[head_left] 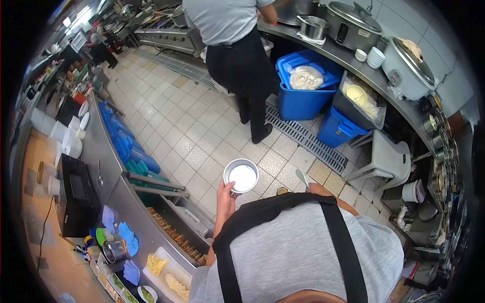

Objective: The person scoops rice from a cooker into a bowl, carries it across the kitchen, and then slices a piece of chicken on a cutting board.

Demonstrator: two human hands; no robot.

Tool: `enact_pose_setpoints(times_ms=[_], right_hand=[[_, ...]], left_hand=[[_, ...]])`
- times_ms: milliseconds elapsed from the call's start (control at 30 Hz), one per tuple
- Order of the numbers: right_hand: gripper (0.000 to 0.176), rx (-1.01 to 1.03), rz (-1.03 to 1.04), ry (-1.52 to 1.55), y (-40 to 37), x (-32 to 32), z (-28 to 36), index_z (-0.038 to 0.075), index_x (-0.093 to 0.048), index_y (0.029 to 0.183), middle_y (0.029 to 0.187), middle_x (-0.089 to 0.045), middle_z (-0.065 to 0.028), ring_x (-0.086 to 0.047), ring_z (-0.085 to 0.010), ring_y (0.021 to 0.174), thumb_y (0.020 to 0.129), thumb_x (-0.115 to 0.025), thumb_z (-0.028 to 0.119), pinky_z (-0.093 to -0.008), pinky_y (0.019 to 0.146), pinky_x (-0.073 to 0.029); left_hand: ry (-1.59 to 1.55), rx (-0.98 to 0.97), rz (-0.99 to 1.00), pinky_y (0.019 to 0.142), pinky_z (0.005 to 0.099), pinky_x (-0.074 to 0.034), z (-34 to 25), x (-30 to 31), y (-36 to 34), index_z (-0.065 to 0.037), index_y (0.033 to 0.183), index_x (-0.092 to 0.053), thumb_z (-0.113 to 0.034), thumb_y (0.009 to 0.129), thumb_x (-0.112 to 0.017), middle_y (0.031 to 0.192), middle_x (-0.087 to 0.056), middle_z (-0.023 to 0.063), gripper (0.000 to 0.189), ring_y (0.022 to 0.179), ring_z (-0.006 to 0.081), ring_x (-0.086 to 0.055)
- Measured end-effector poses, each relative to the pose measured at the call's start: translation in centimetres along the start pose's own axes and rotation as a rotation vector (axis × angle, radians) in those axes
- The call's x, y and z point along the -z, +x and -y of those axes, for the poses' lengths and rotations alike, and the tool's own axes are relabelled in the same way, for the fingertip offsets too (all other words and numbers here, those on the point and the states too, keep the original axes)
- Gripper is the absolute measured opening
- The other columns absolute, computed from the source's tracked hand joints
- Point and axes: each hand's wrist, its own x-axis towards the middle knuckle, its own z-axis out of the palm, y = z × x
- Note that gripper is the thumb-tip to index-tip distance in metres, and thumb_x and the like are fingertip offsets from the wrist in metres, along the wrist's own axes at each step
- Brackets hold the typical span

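Note:
My left hand is closed on the rim of a round, straight-sided bowl, with the thumb over the edge. Its inside looks white. To the right, my right hand grips the handle of a pale spoon, whose broad end points up and away from me. Between the hands, at the edge of my black apron, part of a small yellowish round container shows; the apron hides the rest.
A person in a grey shirt stands ahead at the right counter. Blue bins and a grey plastic chair line the right side. A steel counter runs along my left, with a white tray of food.

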Motion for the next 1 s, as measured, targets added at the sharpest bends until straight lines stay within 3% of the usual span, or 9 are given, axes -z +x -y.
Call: enact_pose_setpoints(times_ms=[267, 533, 800, 833, 1000], right_hand=[[0.036, 0.052, -0.116, 0.134, -3.5, -1.6, -4.2, -0.005, -0.062, 0.093, 0.095, -0.063, -0.0279, -0.061, -0.0390, 0.094, 0.079, -0.055, 0.027, -0.0447, 0.083, -0.048], [0.033, 0.140, -0.159, 0.087, -3.9, -3.4, -9.5, -0.004, -0.062, 0.089, 0.091, -0.063, -0.0270, -0.062, -0.0390, 0.092, 0.078, -0.055, 0.027, -0.0448, 0.081, -0.049], [0.032, 0.136, -0.203, 0.106, -3.6, -5.5, -8.4, -0.002, -0.063, 0.089, 0.092, -0.064, -0.0256, -0.062, -0.0395, 0.091, 0.079, -0.055, 0.027, -0.0455, 0.081, -0.049], [0.031, 0.159, -0.174, 0.146, -3.3, -6.0, -8.4, -0.002, -0.063, 0.089, 0.092, -0.064, -0.0255, -0.062, -0.0396, 0.091, 0.080, -0.055, 0.027, -0.0455, 0.080, -0.048], [0.032, 0.072, -0.129, 0.149, -1.2, -9.9, -8.0, -0.001, -0.063, 0.088, 0.091, -0.064, -0.0253, -0.062, -0.0398, 0.091, 0.081, -0.054, 0.028, -0.0457, 0.078, -0.048]], left_hand=[[0.070, 0.081, 0.045, 0.058, 0.0255, -0.049, 1.5, -4.0, 0.6, -0.003, 0.115, -0.054, -0.029, 0.091, -0.054, 0.092, -0.062, 0.0039, 0.036, 0.076, 0.0136, -0.061], [-0.005, 0.112, 0.079, 0.064, 0.0313, -0.056, 2.8, -5.9, 0.7, 0.002, 0.115, -0.053, -0.033, 0.092, -0.050, 0.099, -0.064, 0.0114, 0.041, 0.084, 0.0190, -0.067], [0.038, 0.105, 0.132, 0.062, 0.0360, -0.057, 0.8, -6.5, 1.2, 0.003, 0.120, -0.049, -0.038, 0.093, -0.049, 0.101, -0.064, 0.0132, 0.049, 0.086, 0.0211, -0.067], [0.026, 0.093, 0.116, 0.060, 0.0356, -0.057, -2.3, -9.3, -0.7, 0.004, 0.120, -0.049, -0.038, 0.093, -0.049, 0.100, -0.064, 0.0133, 0.049, 0.083, 0.0212, -0.067], [0.086, 0.132, 0.141, 0.054, 0.0330, -0.056, 0.4, -5.2, 1.7, 0.004, 0.116, -0.051, -0.038, 0.094, -0.048, 0.094, -0.064, 0.0134, 0.048, 0.075, 0.0208, -0.067]])
